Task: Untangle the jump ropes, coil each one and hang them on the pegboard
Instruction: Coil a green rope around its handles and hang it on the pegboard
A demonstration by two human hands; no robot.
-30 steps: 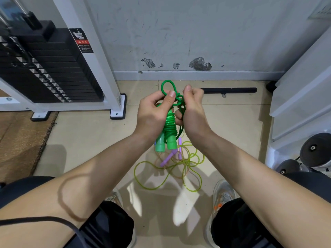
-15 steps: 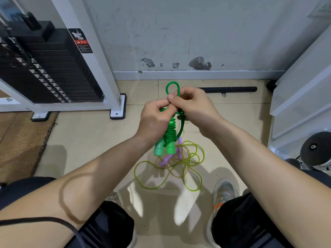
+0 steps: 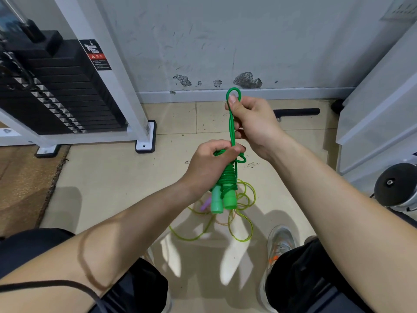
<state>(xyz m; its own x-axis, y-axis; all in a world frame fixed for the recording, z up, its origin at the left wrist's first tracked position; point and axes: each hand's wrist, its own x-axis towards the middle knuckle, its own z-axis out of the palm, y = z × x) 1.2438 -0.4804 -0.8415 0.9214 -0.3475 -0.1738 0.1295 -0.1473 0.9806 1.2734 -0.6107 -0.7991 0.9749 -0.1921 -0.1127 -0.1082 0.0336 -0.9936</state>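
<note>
A green jump rope [image 3: 228,179] is wound tightly round its two green handles, which point down. My left hand [image 3: 209,163] grips the top of that bundle. My right hand [image 3: 250,120] pinches a doubled length of the same green cord and holds it stretched upward, a small loop [image 3: 233,93] standing above my thumb. On the floor below lies a second, yellow-green translucent rope [image 3: 241,224] in loose tangled loops, with a purple handle [image 3: 206,205] partly hidden behind the green handles. No pegboard is in view.
A black weight stack [image 3: 56,91] in a white frame [image 3: 144,136] stands at the left on a brown mat [image 3: 24,184]. A black bar [image 3: 297,112] lies by the wall. White shelving [image 3: 379,123] and a dumbbell [image 3: 397,188] are at the right. My shoes [image 3: 279,242] flank the rope.
My right hand has pulled the green loop up and away from the bundle, drawing the doubled cord straight. My left hand has stayed on the bundle, a little lower.
</note>
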